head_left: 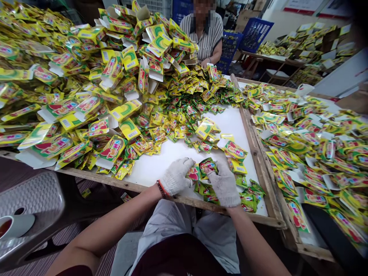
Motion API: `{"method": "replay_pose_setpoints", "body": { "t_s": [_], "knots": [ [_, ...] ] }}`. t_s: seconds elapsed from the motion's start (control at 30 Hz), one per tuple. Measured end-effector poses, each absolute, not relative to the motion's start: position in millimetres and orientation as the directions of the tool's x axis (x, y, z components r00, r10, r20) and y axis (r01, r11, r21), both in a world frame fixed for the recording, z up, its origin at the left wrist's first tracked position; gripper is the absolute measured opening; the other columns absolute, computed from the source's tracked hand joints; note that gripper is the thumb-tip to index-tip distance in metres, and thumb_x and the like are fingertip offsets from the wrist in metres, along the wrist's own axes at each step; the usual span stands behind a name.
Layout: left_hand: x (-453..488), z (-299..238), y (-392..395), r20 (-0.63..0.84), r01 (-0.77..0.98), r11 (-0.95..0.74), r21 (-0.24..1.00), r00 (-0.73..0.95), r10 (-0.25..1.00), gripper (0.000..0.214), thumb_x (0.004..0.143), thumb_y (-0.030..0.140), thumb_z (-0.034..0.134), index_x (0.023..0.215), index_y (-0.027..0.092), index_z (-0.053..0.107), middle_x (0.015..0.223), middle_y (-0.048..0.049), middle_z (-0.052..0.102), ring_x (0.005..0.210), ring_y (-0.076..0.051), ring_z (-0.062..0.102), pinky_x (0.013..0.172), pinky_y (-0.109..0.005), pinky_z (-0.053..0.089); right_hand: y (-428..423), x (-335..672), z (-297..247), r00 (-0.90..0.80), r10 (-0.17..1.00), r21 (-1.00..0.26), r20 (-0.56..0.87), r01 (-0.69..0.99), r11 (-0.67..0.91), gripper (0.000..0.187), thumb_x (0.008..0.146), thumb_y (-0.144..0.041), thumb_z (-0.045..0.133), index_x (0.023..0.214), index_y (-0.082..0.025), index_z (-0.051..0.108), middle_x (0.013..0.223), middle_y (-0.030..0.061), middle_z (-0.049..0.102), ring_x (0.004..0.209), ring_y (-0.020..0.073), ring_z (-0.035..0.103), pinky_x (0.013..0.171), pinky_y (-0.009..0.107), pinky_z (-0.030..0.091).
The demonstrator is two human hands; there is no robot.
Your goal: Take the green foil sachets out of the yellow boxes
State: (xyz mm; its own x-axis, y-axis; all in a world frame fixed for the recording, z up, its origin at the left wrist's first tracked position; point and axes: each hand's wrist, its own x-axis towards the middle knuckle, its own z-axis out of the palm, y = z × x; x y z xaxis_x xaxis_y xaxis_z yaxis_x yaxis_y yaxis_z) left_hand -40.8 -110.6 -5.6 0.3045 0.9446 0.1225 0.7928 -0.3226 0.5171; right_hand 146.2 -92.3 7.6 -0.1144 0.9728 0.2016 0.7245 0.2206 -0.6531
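Both my hands wear white knit gloves at the near edge of a white table [161, 165]. My left hand [176, 177] is curled around small green and yellow candy sachets [198, 173]. My right hand [224, 184] grips the same bunch from the other side, with one sachet [208, 165] sticking up between the thumbs. More loose sachets [250, 195] lie just right of my right hand. Small yellow cartons [234, 150] lie flat a little beyond my hands.
A tall heap of yellow cartons [86, 76] fills the left and far side. A wooden rail [253, 142] separates a second table covered in sachets and cartons [316, 145]. A person in a striped shirt [208, 36] sits opposite. A cup [14, 226] rests on a plastic stool at left.
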Motion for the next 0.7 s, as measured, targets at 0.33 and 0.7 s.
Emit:
{"method": "replay_pose_setpoints", "body": {
  "t_s": [0.33, 0.7],
  "knots": [
    [-40.9, -9.8, -110.0, 0.137, 0.789, -0.311, 0.529, 0.282, 0.95, 0.048, 0.068, 0.036, 0.068, 0.111, 0.019, 0.053, 0.109, -0.0075, 0.059, 0.097, -0.024, 0.055, 0.083, -0.034, 0.045, -99.1, 136.6, 1.0, -0.07, 0.984, -0.729, 0.164, 0.663, 0.169, 0.026, 0.083, -0.039, 0.054, 0.091, -0.017, 0.064, 0.082, 0.0062, 0.068, 0.073, 0.0183, 0.058, 0.067, 0.027, 0.045],
    [-39.4, 1.6, -112.6, 0.15, 0.888, -0.381, 0.258, 0.353, 0.924, 0.054, 0.07, 0.023, 0.061, 0.122, 0.019, 0.048, 0.113, -0.0071, 0.056, 0.101, -0.026, 0.05, 0.082, -0.039, 0.042, -89.7, 148.5, 14.0, -0.298, 0.945, -0.594, 0.139, 0.739, 0.32, 0.035, 0.079, -0.039, 0.052, 0.051, -0.021, 0.041, 0.049, -0.0027, 0.04, 0.052, 0.0112, 0.036, 0.051, 0.026, 0.028]
  ]
}}
